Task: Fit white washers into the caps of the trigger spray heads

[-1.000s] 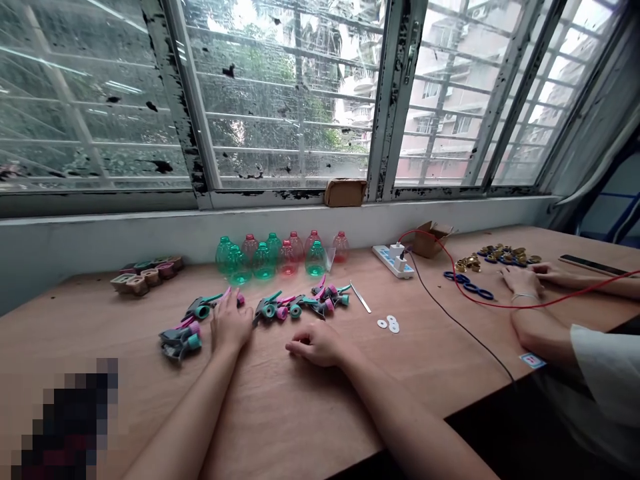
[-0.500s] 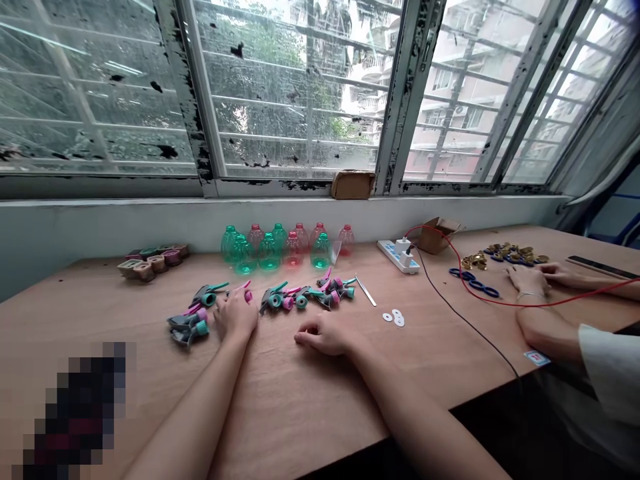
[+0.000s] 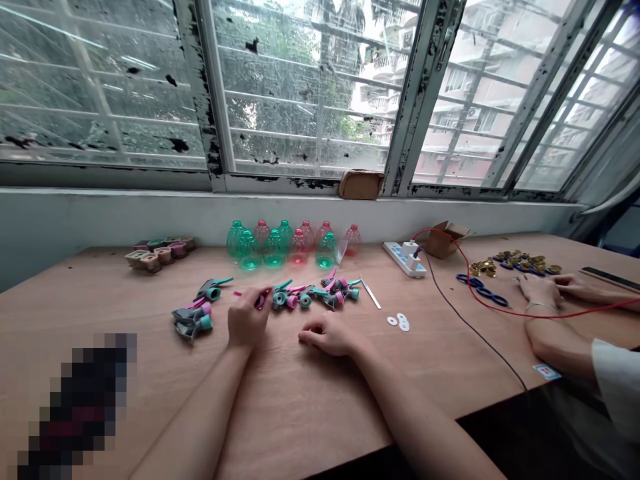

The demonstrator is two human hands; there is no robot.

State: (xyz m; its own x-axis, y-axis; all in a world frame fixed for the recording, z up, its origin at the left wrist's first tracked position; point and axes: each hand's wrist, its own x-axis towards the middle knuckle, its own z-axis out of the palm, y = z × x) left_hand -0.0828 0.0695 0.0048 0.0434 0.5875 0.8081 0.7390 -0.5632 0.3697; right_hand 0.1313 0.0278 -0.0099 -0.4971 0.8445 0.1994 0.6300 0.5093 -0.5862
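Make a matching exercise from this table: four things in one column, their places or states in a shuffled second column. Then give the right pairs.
Things:
1. Left hand
2. Right hand
3. Plastic bottles
4. White washers

Places or states:
A. Lying just right of the tweezers
B. Pinching a pink plastic piece
C. Standing in rows at the far side of the table
D. Resting on the table, holding nothing

Pairs: 1-B; 2-D; 3-C; 4-A
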